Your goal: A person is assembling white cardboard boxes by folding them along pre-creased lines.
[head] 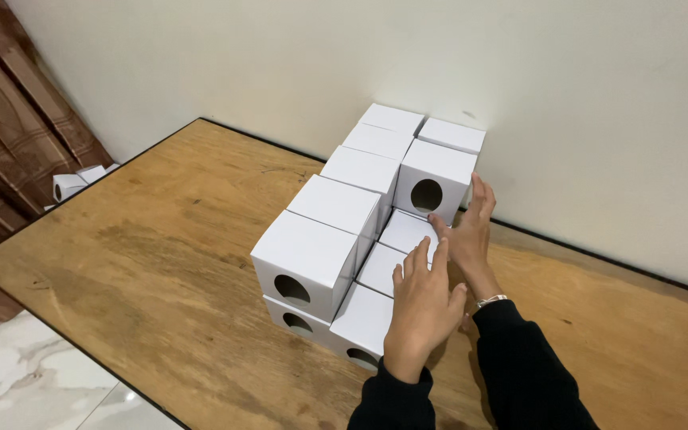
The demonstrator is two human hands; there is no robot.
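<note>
Seen from above: left hand [422, 306] laid flat, palm down, on the top of the nearest low white box [364, 318], fingers [424, 259] extended and slightly spread, tips reaching the next low box [384, 267] just beyond. Nothing pinched or gripped. Right hand [467, 231] set on edge just right of the low row, fingers straight and close together, pressed against the side of the low boxes, tips touching the lower front of a raised box with a round hole [433, 179]. Thumb of the right hand lying over the far low box [408, 231]. Silver bracelet [491, 300] at the right wrist, dark sleeves [519, 366] on both arms.

Left of the fingers: taller double row of stacked white boxes [336, 207], nearest ones showing round holes [291, 289] in front. Beyond the fingertips: further boxes [451, 134] against the pale wall [583, 95]. Under everything: wooden tabletop [153, 255]. Far left: brown curtain [9, 135] and two loose white boxes [73, 183] on the floor, beside marble-patterned tiles [33, 382].
</note>
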